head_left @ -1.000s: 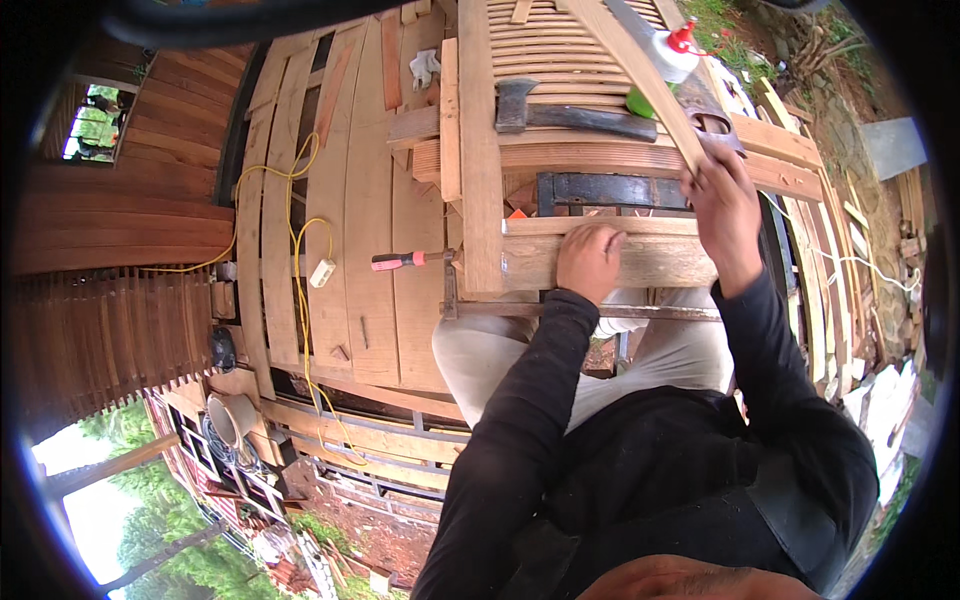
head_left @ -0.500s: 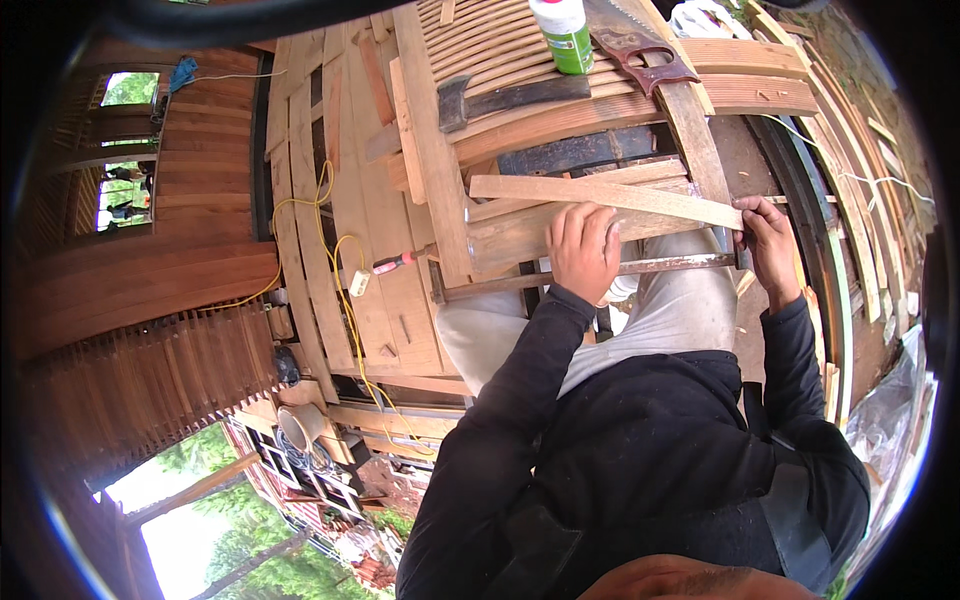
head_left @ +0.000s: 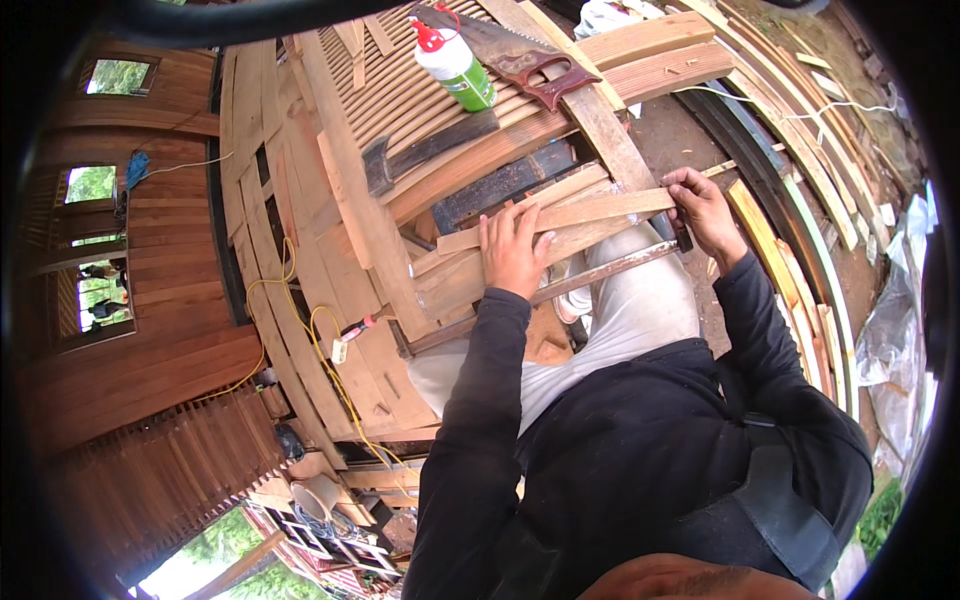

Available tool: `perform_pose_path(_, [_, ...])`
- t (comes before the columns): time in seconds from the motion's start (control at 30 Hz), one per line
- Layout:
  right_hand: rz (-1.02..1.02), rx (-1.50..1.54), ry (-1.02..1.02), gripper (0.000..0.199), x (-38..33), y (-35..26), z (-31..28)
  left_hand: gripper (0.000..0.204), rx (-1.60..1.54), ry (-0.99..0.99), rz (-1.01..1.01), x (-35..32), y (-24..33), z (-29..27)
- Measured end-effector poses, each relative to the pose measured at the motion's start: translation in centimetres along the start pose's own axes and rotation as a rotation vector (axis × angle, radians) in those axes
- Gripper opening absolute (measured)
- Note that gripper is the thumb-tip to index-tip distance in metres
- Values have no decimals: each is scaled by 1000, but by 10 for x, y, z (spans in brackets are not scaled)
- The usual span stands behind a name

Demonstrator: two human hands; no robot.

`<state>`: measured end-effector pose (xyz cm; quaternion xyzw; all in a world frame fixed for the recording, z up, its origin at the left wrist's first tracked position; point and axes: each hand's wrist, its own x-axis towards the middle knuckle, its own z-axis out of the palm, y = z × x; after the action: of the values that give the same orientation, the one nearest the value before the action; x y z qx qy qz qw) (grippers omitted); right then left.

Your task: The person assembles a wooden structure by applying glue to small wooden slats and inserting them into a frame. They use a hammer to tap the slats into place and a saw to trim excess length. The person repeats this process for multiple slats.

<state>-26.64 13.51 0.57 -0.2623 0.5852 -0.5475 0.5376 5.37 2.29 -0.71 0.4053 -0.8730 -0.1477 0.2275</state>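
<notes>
Green bottle point(head_left: 462, 70) with red cap, yellow cord point(head_left: 300, 320).

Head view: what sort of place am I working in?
Probably an open-air carpentry site by a timber house: stacked planks, a handsaw and glue bottle on the slatted panel, left hand pressing a wooden strip.

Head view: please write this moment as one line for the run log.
left hand: flat on wooden slat | right hand: grips slat end | glue bottle, handsaw: behind, untouched
</notes>
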Motion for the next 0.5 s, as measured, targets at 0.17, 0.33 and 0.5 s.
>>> perform_pose_path(0.17, [-24, 59, 218, 23, 15, 6, 2, 45, -23, 75, 2, 8, -9, -2])
perform_pose_path(0.33, [-101, 38, 167, 28, 38, -3, 45, 44, 6, 137, -86, 7, -40, -8])
perform_pose_path(0.5, [-135, -145, 180, 25, 59, -5, 63, 42, 25, 156, -126, 5, -56, -12])
